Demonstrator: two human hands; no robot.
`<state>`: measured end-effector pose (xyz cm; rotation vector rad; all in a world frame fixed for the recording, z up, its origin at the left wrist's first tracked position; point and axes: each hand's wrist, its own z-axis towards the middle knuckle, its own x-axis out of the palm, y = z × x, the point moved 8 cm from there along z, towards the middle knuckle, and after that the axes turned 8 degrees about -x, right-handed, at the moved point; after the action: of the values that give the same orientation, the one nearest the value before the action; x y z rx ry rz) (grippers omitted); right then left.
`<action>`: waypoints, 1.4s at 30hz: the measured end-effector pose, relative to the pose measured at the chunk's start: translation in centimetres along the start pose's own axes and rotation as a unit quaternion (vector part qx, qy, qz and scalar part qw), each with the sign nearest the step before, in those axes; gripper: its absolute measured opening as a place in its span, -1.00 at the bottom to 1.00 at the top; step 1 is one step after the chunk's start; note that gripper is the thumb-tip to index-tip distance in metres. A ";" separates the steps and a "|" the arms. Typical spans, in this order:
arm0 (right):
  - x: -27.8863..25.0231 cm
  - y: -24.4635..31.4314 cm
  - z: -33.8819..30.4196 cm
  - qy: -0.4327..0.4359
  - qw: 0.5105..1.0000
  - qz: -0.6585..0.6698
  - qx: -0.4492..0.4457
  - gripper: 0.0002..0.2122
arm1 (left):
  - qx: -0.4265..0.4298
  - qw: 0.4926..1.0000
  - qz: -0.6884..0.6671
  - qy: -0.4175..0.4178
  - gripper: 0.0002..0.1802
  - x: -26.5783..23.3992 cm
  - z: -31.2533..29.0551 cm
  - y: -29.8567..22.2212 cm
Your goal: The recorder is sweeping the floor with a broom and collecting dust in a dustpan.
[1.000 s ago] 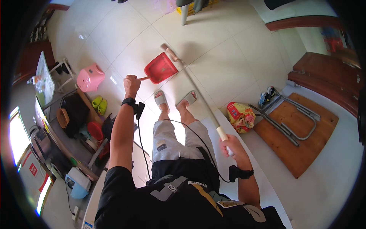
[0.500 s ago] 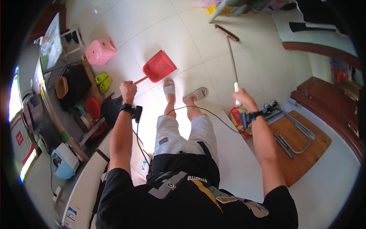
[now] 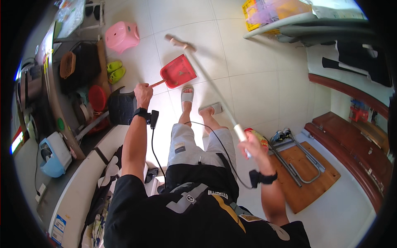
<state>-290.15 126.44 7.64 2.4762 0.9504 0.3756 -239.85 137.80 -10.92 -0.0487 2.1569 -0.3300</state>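
Head view, person standing on a white tiled floor (image 3: 256, 87). Left hand (image 3: 143, 93): grip closed around the handle of a red dustpan (image 3: 178, 71), whose pan rests on the floor just ahead of the sandalled feet. Right hand (image 3: 250, 145): grip closed around the upper end of a long white broom (image 3: 209, 81), shaft slanting forward and leftward, head on the floor just beyond the dustpan. Nearby: pink stool (image 3: 121, 36) well beyond the dustpan; green slippers (image 3: 115, 70) to its left; folded wooden chair (image 3: 304, 173) on the floor at right.
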 end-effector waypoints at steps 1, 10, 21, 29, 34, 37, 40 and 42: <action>-1.4 1.6 2.1 -0.012 0.997 -0.054 -0.049 -0.84 | -0.029 0.999 -0.014 0.012 -0.74 -0.6 -0.1 1.9; -8.2 11.3 21.3 -0.143 0.919 -0.368 -0.024 -0.80 | -0.039 0.992 -0.120 0.002 -0.75 -2.5 -3.5 7.8; 6.7 -0.3 4.8 0.055 0.952 -0.293 0.067 -0.77 | -0.027 0.998 -0.033 -0.052 -0.76 1.6 -1.9 9.1; 9.1 4.4 4.0 0.025 0.981 -0.190 -0.038 -0.75 | -0.042 0.988 -0.145 0.034 -0.72 -2.2 -6.0 15.3; 11.0 13.2 17.0 -0.065 0.799 -0.474 -0.364 -0.61 | -0.121 0.971 -0.200 0.042 -0.69 -1.9 -11.3 23.5; 13.3 18.1 22.7 -0.047 0.859 -0.462 -0.213 -0.67 | -0.217 0.919 -0.329 0.028 -0.65 0.1 -14.5 28.6; 16.1 20.1 26.7 -0.023 0.875 -0.451 -0.172 -0.72 | -0.256 0.894 -0.369 0.005 -0.65 2.1 -16.5 31.5; 16.9 19.8 27.8 -0.029 0.899 -0.411 -0.151 -0.75 | -0.283 0.869 -0.405 -0.016 -0.66 3.1 -16.8 31.6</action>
<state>-255.58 116.14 -4.71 1.6028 1.6459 0.1359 -252.44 171.40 -12.38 -1.3064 2.0279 -0.1423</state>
